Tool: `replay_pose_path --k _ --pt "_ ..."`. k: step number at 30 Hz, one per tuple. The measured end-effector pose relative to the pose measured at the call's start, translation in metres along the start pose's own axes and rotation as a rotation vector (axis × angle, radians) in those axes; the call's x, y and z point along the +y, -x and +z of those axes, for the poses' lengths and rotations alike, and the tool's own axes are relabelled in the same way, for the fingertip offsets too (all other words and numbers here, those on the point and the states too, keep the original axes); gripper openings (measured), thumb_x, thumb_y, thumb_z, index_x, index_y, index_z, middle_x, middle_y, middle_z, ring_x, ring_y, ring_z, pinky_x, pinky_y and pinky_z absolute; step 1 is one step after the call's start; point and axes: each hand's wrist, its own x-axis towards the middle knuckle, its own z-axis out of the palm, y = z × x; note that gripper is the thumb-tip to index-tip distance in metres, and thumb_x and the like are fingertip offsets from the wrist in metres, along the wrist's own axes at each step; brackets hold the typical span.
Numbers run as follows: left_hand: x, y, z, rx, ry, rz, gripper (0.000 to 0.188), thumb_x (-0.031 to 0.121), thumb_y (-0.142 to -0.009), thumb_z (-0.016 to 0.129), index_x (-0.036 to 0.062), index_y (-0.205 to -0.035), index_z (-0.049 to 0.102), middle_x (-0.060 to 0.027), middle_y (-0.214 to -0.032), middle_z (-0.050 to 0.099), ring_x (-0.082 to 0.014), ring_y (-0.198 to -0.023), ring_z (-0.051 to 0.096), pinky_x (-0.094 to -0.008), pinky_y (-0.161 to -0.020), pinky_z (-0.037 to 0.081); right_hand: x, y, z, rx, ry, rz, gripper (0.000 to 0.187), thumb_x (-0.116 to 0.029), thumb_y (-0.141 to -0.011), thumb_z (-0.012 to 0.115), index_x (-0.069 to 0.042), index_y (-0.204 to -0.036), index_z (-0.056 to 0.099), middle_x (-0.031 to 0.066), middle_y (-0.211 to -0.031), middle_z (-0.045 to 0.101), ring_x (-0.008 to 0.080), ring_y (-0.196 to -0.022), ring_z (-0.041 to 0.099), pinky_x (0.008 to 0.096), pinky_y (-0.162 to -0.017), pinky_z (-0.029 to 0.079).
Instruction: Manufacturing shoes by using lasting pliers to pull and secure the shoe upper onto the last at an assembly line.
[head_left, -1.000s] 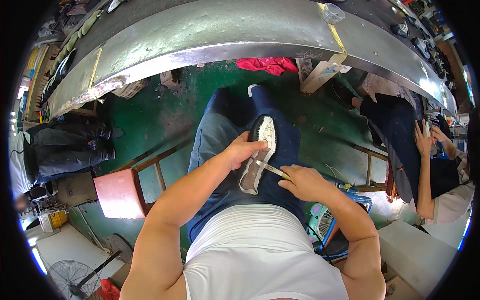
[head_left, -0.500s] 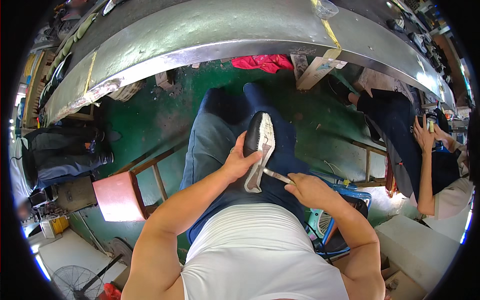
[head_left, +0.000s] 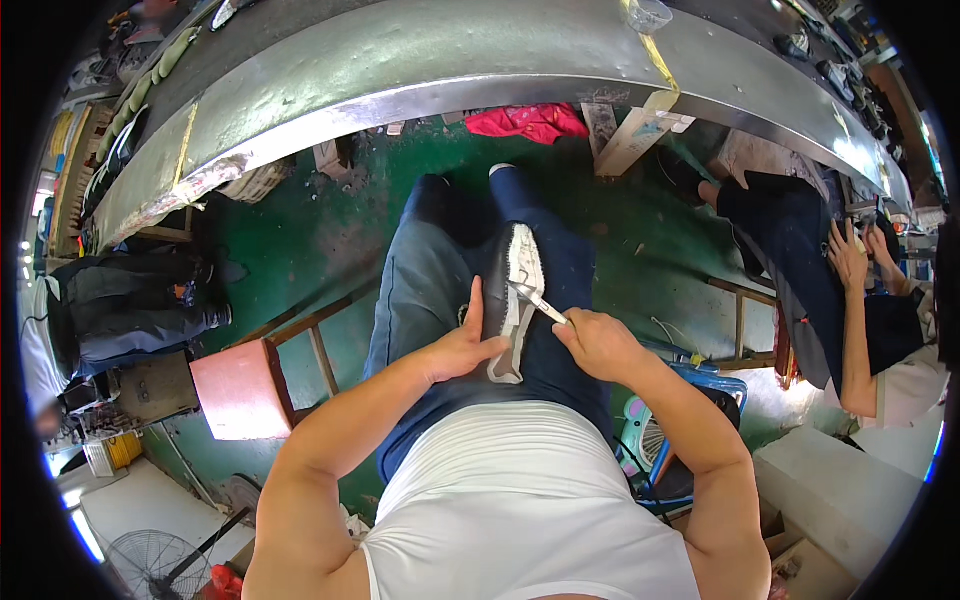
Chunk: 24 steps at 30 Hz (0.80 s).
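A dark shoe upper (head_left: pixel 495 290), its whitish underside (head_left: pixel 525 262) turned up and to the right, lies lengthwise over my thighs. My left hand (head_left: pixel 462 348) holds its left side, fingers along the black side and thumb across the lower part. My right hand (head_left: pixel 603 345) is closed round the handle of a slim hammer-like tool (head_left: pixel 541 304). The tool's metal head meets the underside near the middle of the shoe; its exact shape is too small to tell. Part of the grip is hidden in my right fist.
A long metal-edged bench (head_left: pixel 420 95) runs across in front of my knees. A pink-topped stool (head_left: pixel 240 388) stands to the left, and a blue-framed chair (head_left: pixel 715 385) to the right. Co-workers sit on both sides. Red cloth (head_left: pixel 525 122) lies under the bench.
My right hand and the tool have moved up along the underside, from its lower part to about the middle. The shoe has turned slightly upright, and my left hand has shifted left and down.
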Motion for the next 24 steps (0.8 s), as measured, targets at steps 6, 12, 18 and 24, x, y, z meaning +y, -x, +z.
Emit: replay_pose_path --k 6,12,18,24 --pt "0.013 -0.001 0.0 -0.058 -0.143 -0.081 0.122 0.02 -0.09 0.069 0.0076 -0.146 -0.038 -0.0333 -0.16 0.004 -0.034 -0.151 0.014 -0.0327 -0.12 0.016 -0.012 0.013 0.007 0.053 -0.034 -0.09 0.037 -0.036 -0.102 0.049 0.0 -0.1 0.059 0.0245 -0.096 0.066 0.0459 -0.089 0.063 0.0524 -0.077 0.05" --pt "0.009 0.001 -0.009 -0.119 -0.127 -0.072 0.131 0.016 -0.084 0.075 0.0079 -0.144 -0.042 -0.032 -0.157 0.02 -0.0308 -0.145 0.028 -0.0318 -0.118 0.024 -0.008 -0.004 -0.004 0.075 -0.146 -0.011 0.038 -0.034 -0.103 0.047 0.001 -0.101 0.06 0.0225 -0.088 0.067 0.0401 -0.085 0.066 0.0478 -0.073 0.051" --pt "0.027 -0.003 -0.003 -0.045 -0.241 -0.102 0.118 0.024 -0.089 0.073 0.002 -0.15 -0.026 -0.0308 -0.146 0.039 -0.0319 -0.13 0.048 -0.0333 -0.111 0.036 0.032 -0.039 -0.003 0.013 -0.522 0.204 0.045 -0.034 -0.106 0.041 0.004 -0.092 0.061 0.0127 -0.079 0.068 0.0228 -0.064 0.067 0.0362 -0.064 0.054" --pt "0.003 -0.032 -0.001 0.263 0.028 -0.049 0.092 0.036 -0.094 0.067 -0.0002 -0.153 0.006 -0.0248 -0.141 0.047 -0.0289 -0.131 0.047 -0.0365 -0.11 0.037 0.044 -0.024 0.022 0.2 -0.957 0.271 0.048 -0.039 -0.107 0.038 0.002 -0.103 0.061 0.0085 -0.083 0.067 0.0156 -0.067 0.066 0.0301 -0.057 0.051"
